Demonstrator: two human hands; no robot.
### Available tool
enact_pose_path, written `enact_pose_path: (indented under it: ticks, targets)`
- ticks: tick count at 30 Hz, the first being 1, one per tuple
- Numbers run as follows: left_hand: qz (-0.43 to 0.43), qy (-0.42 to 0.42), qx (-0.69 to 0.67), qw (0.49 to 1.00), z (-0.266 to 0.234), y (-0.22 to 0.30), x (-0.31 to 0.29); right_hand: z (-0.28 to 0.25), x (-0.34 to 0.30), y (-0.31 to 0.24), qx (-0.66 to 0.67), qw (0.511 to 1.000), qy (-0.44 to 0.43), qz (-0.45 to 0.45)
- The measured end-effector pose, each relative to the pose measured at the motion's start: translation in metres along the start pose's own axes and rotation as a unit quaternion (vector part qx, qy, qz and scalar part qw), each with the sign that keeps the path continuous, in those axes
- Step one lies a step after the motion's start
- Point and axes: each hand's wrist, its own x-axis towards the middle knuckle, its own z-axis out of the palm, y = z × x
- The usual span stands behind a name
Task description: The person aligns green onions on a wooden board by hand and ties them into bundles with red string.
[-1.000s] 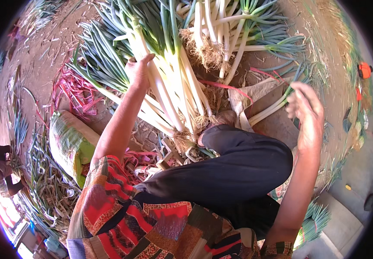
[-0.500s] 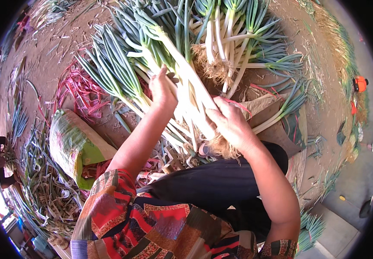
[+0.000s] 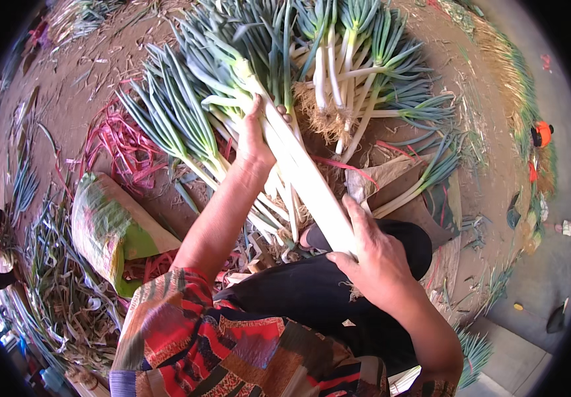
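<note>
Between my hands lies a bundle of long green onions, tilted from upper left to lower right, white stalks toward me. My left hand is closed round the stalks just below the green leaves. Around the root end wraps my right hand, thumb and fingers on opposite sides; most of the roots are hidden by it, with a few threads hanging below. More green onions lie beneath and to the left. Another pile of green onions, roots showing, lies beyond at the upper right.
A heap of pink-red plastic strips is at the left, above a green-and-white woven sack. Trimmed leaf scraps cover the lower left ground. A few green onions lie on brown sacking at right. An orange object stands far right.
My right hand has moved down and toward me along with the root end, so the bundle is drawn nearer my lap. My left hand keeps its grip and has shifted slightly.
</note>
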Motion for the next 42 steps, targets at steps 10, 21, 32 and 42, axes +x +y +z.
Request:
enact_pose_path:
  ticks: [10,21,32,42]
  targets:
    - [0.082,0.015,0.036,0.996,0.130,-0.050,-0.031,-0.077,-0.036,0.044,-0.137,0.972,0.179,0.061]
    - [0.187,-0.298,0.522,0.777,0.264,-0.254,0.004,-0.009,-0.054,0.262,0.240,0.841,0.470,0.124]
    - [-0.069,-0.533,0.816,0.210,-0.016,-0.434,0.116,0.062,-0.026,0.486,0.586,0.558,0.513,0.288]
    - [-0.097,-0.555,0.816,0.128,-0.103,-0.430,0.117,0.200,-0.011,0.526,0.838,0.357,0.256,0.325]
